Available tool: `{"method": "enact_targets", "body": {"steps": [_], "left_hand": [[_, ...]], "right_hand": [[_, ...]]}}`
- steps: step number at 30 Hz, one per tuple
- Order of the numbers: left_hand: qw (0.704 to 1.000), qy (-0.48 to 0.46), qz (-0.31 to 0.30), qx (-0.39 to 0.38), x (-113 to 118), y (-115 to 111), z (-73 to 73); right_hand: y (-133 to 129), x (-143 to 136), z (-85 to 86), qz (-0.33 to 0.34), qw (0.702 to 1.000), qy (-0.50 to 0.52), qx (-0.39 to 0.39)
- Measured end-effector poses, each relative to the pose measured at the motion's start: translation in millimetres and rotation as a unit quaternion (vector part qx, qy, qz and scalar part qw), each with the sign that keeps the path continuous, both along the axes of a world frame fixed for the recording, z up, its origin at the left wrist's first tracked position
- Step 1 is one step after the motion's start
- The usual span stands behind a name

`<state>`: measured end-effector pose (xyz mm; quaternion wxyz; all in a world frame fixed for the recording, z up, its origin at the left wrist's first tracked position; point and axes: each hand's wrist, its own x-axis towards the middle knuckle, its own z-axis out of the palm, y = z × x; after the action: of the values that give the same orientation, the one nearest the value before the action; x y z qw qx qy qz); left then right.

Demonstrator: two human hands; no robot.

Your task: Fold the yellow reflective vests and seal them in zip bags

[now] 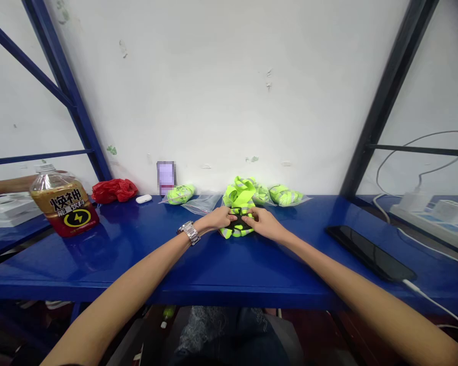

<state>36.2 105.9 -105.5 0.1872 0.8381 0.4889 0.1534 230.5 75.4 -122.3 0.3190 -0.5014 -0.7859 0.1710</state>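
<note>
A neon yellow reflective strap bundle (239,194) with grey stripes and a black buckle part (239,219) lies at the middle of the blue table. My left hand (218,218), with a silver watch on the wrist, is closed on the left side of the black part. On its right side my right hand (265,222) pinches the same piece, thumb on top. Behind the bundle sit more yellow straps in clear bags (285,195). Another bagged yellow strap (180,193) and a flat clear plastic bag (203,202) lie to the left.
On the blue table (152,264) stand a large drink bottle (70,206), a red plastic bag (114,190), a white case (144,199) and a propped phone (166,178). A black phone (372,251) with a cable lies right, near a power strip (435,218). Another person's arm (9,187) shows far left.
</note>
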Motion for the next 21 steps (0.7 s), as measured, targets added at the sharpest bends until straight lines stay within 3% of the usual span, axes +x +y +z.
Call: {"method": "enact_targets", "body": {"steps": [5,8,11,15,21], "left_hand": [[0.996,-0.012,-0.015,0.091,-2,-17,1.4],[0.983,-0.018,-0.029,0.18,-6,-28,-4.8],[0.969,-0.006,-0.063,0.238,-10,-36,-13.5],[0.95,0.054,-0.101,0.292,-12,-39,-21.1],[0.944,0.065,-0.11,0.305,-11,-38,-25.2]], "right_hand": [[-5,9,-8.8,0.021,0.999,0.004,0.029],[-10,11,-9.3,0.093,0.993,-0.032,0.071],[-10,8,-8.5,0.147,0.986,-0.004,0.082],[-5,9,-10.5,0.115,0.99,0.053,0.065],[-6,15,-9.4,0.127,0.99,0.027,0.047]]}}
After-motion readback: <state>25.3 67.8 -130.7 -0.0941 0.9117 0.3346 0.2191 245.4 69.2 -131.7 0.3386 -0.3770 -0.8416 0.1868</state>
